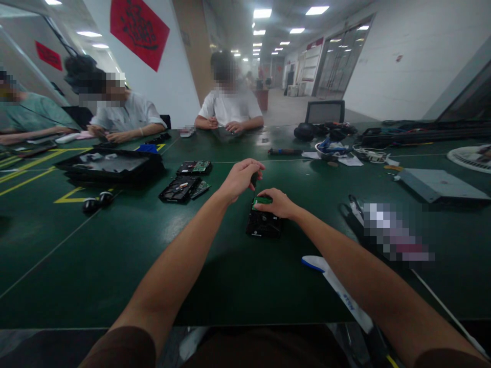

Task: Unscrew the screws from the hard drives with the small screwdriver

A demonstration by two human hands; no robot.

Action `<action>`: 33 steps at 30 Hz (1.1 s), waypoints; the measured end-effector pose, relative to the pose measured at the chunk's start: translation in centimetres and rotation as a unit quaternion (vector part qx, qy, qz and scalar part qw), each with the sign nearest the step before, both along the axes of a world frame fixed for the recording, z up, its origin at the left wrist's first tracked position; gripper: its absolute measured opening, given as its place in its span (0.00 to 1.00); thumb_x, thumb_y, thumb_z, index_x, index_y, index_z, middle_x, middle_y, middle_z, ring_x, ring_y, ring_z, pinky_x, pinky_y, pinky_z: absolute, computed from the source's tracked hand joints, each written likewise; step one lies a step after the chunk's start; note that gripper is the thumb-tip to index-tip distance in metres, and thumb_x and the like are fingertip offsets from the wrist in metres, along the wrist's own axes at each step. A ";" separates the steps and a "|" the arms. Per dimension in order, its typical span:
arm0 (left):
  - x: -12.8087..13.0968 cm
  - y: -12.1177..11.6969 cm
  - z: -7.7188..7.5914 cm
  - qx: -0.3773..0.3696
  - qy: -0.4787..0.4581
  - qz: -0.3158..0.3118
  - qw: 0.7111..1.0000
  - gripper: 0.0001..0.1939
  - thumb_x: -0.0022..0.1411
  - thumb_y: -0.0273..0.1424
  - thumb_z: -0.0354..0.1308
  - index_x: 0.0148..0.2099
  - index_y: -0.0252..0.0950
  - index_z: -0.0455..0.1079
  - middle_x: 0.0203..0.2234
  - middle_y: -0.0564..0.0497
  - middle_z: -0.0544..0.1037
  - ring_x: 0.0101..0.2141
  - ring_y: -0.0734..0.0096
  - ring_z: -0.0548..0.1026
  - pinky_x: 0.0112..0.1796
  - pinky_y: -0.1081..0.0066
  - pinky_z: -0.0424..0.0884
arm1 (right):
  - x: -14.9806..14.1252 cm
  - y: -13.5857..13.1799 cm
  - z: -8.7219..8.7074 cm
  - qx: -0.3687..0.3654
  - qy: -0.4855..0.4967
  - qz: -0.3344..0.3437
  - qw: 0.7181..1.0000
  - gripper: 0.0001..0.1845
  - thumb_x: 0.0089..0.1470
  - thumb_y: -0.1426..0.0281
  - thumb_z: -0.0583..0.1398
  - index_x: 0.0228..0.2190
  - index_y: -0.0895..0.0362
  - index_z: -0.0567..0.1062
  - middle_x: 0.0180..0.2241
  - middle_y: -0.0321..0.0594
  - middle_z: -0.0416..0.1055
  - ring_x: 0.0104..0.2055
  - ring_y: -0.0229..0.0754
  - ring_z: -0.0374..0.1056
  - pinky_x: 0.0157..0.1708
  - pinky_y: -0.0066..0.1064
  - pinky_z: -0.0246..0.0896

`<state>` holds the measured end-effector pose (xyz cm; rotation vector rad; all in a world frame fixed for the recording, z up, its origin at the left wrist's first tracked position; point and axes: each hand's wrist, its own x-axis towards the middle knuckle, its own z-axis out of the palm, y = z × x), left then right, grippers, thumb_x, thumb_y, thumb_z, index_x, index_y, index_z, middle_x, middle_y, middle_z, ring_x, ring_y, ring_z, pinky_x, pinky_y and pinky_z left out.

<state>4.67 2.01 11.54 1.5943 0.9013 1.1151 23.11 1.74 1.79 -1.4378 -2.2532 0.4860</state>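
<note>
A black hard drive (264,225) lies on the green table in front of me, with a green circuit board (261,201) at its far end. My right hand (279,202) grips the drive from the right, thumb and fingers curled around the board end. Above the far edge of the drive, my left hand (245,178) is closed on a dark-handled screwdriver (254,179) pointing down. Its tip is too small to make out. To the left rest a second hard drive (178,190), a loose circuit board (200,189) and another drive (194,167).
Left stands a black tray (111,166) with small white pieces. A white-and-blue strip (337,286) lies under my right forearm. Farther right are a grey metal box (441,185), cables (333,145) and a dark rod-shaped tool (284,152). Several people sit across the table.
</note>
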 end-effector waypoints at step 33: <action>0.3 -0.3 -0.2 -0.059 -0.055 -0.004 0.997 0.08 0.60 0.36 0.57 0.37 0.36 0.69 0.31 0.47 0.76 0.34 0.65 0.76 0.26 0.72 0.75 | 0.0 -0.1 0.2 -0.007 0.004 0.000 1.000 0.28 0.55 0.46 0.65 0.50 0.48 0.79 0.52 0.42 0.76 0.55 0.53 0.70 0.52 0.44 0.65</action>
